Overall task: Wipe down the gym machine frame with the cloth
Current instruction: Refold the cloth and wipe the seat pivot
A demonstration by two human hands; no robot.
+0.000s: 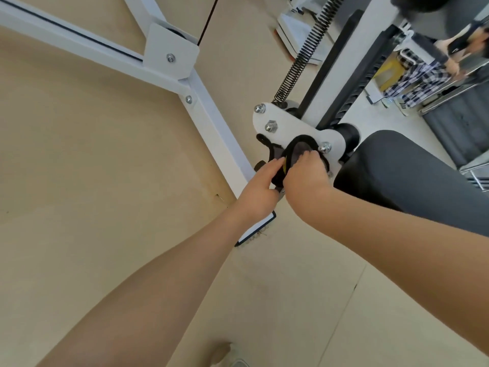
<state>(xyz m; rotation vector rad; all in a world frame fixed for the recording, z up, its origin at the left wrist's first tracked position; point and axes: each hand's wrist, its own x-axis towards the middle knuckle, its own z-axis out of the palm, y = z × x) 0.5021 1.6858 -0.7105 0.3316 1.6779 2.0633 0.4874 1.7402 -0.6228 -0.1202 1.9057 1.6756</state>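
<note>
Pinching the dark cloth (299, 151) with curled fingers, the right hand (304, 176) presses it on the white frame bracket (288, 128); at its 9 o'clock, the left hand (260, 186) grips the cloth's lower edge.

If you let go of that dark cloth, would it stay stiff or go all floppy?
Probably floppy: the cloth bends and folds over the white bracket where both hands, left and right, hold it. It looks thin, so likely light. It would probably drop to the floor rather than roll.
</note>
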